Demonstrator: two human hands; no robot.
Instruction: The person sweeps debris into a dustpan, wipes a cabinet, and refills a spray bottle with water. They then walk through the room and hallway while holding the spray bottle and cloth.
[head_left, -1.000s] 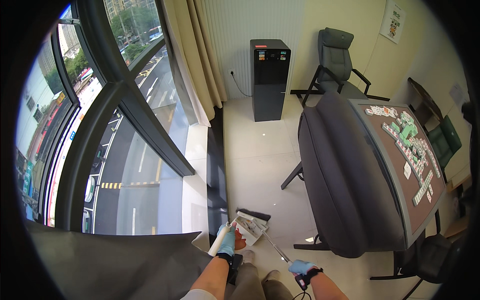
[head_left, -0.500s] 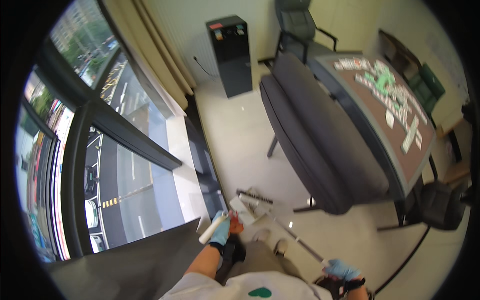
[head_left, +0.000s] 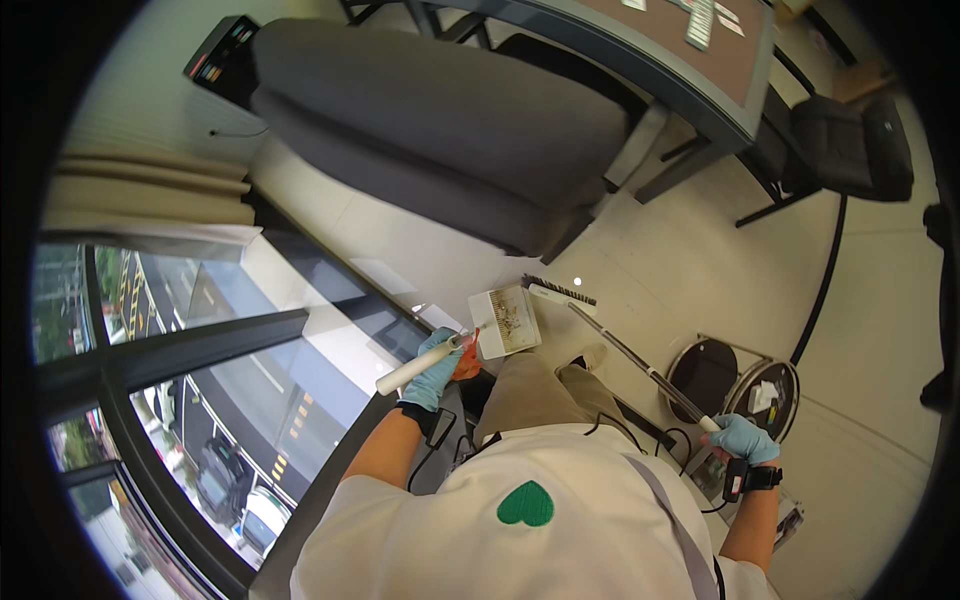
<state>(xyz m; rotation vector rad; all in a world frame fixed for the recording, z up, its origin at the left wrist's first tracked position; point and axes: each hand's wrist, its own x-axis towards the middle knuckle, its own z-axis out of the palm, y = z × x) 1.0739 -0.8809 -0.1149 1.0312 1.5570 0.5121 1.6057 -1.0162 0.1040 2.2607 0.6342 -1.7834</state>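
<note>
The left grip (head_left: pixel 430 372), in a blue glove, is closed around a white tubular handle (head_left: pixel 405 376), just left of the dustpan (head_left: pixel 487 340) and nearer the wearer. An orange-red item (head_left: pixel 467 365), its kind hard to make out, shows beneath these fingers, close by the dustpan's left edge. The right grip (head_left: pixel 742 438), also blue-gloved, is closed on the upper end of a slim metal pole (head_left: pixel 650 372), well to the right of the dustpan. The pole slants back to the broom head (head_left: pixel 563 293), white with dark bristles, just beyond the dustpan's right side. The dustpan itself lies ahead of the wearer's trousers (head_left: pixel 535 388) and holds scattered debris (head_left: pixel 508 318), too small to identify. A pale shoe (head_left: pixel 594 356) stands to the dustpan's right. Farther right of it are two round, metal-rimmed items (head_left: pixel 706 378), one with white pieces in it. Beyond the dustpan stands a dark grey padded sofa (head_left: pixel 430 140), and past that a brown-topped desk (head_left: pixel 655 35) with white tiles (head_left: pixel 700 25). A black chair (head_left: pixel 850 145) is far to the dustpan's right, beyond a black cable (head_left: pixel 822 285) on the floor (head_left: pixel 690 265). Left of the dustpan are dark-framed windows (head_left: pixel 205 350) and a beige curtain (head_left: pixel 150 190).
</note>
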